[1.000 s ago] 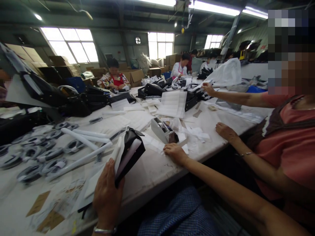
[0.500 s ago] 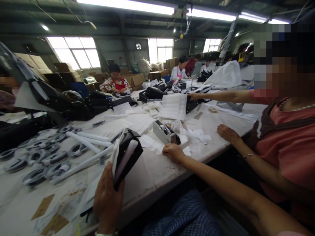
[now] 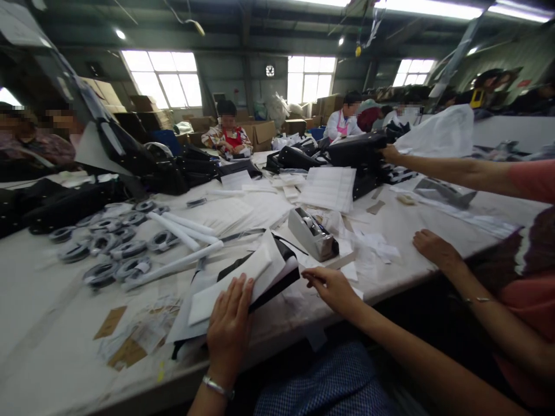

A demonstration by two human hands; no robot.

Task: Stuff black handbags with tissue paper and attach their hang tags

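Note:
My left hand (image 3: 229, 323) holds a small black bag (image 3: 281, 283) low over the near table edge. Its fingers lie straight and together across a white foam sheet (image 3: 236, 286) covering the bag; its thumb is hidden. A thin black strap (image 3: 247, 234) trails behind the bag. Just right of the bag's end, my right hand (image 3: 332, 289) has thumb and fingers pinched together. Whatever lies in that pinch is too small to make out. Behind my right hand stands a grey tape dispenser (image 3: 313, 234).
Several coiled, wrapped straps (image 3: 102, 274) and white foam tubes (image 3: 182, 231) lie on the left. Foam sheets (image 3: 329, 188) and black bags (image 3: 355, 150) are farther back. A co-worker's hand (image 3: 437, 251) rests on the right; their other arm (image 3: 455, 170) reaches toward the bags.
The bag has gone from upright to lying tilted, foam side up, under my left hand. My right hand has left the dispenser's front for the bag's end. The view has swung right.

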